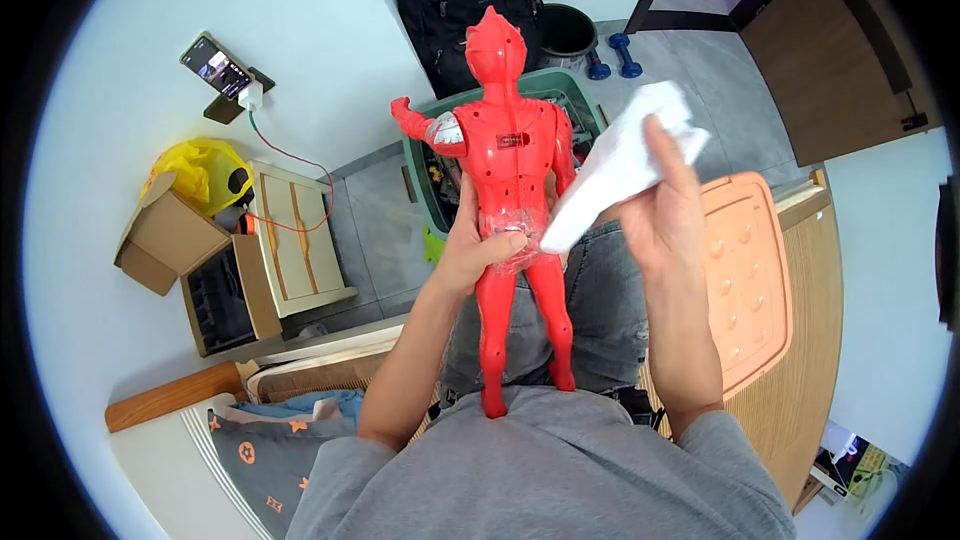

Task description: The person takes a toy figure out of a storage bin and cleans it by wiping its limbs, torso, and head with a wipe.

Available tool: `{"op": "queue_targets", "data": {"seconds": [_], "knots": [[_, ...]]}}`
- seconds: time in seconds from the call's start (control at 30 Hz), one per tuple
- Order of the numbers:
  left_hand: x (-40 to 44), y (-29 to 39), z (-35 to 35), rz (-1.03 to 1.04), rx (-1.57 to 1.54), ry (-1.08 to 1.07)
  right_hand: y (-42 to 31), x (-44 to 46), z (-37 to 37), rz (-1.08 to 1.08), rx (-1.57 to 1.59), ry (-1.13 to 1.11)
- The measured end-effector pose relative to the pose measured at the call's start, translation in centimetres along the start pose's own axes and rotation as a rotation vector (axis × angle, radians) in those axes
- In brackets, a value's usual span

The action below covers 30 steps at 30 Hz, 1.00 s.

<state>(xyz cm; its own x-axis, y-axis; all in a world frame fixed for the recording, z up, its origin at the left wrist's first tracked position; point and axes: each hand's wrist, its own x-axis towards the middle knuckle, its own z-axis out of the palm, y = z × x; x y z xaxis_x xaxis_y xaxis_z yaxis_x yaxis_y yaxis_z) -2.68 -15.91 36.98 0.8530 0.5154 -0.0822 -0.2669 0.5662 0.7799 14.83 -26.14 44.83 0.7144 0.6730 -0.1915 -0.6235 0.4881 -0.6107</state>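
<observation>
A red toy figure [508,165] stands upright in front of my body, its back turned to me and its feet near my shirt. My left hand [478,245] grips it around the waist, where clear tape [518,230] is wrapped; the thumb lies on the tape. Silvery tape or film covers part of the figure's left upper arm. In my right hand [662,210] is a folded white tissue [620,165], pinched under the thumb. The tissue's lower tip is beside the figure's hip; whether it touches cannot be made out.
A green bin [420,195] with assorted items stands behind the figure. An orange lid [745,280] lies at the right. Also around are a black backpack [465,10], blue dumbbells [626,56], a cardboard box [255,285], a small cabinet [296,235] and a charging phone [215,65].
</observation>
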Motion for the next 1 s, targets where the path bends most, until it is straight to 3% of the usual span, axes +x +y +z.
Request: {"op": "queue_targets", "data": {"seconds": [0.07,0.17,0.23,0.3,0.47,0.57,0.77,0.9,0.97,1.0], "knots": [[0.1,0.2,0.4,0.018,0.009,0.024,-0.5,-0.6,1.5,-0.276,0.068,-0.002],[0.3,0.4,0.7,-0.024,-0.046,-0.050,1.6,-2.1,2.9,-0.386,-0.029,-0.060],[0.2,0.2,0.6,-0.004,-0.033,-0.028,4.1,-3.0,1.3,-0.381,-0.734,-0.117],[0.2,0.1,0.3,0.021,-0.015,-0.003,5.6,-2.3,0.2,-0.467,-0.920,-0.289],[-0.3,0.3,0.4,-0.005,-0.002,0.033,5.9,-1.3,-0.3,-0.810,-1.111,-0.391],[-0.2,0.2,0.2,0.005,-0.005,0.021,5.7,-1.4,-0.8,-0.866,-1.165,-0.466],[-0.2,-0.1,0.4,-0.014,0.009,0.024,5.8,-0.9,-0.6,-0.884,-1.141,-0.395],[0.0,0.1,0.8,0.036,0.023,0.025,6.5,-0.6,-0.7,-0.672,-1.004,-0.313],[0.0,0.1,0.5,0.043,0.029,0.024,6.3,-0.9,0.1,-0.442,-0.668,-0.111],[0.0,0.3,0.4,0.022,0.038,0.011,5.5,-0.8,0.6,-0.473,-0.717,-0.150]]}}
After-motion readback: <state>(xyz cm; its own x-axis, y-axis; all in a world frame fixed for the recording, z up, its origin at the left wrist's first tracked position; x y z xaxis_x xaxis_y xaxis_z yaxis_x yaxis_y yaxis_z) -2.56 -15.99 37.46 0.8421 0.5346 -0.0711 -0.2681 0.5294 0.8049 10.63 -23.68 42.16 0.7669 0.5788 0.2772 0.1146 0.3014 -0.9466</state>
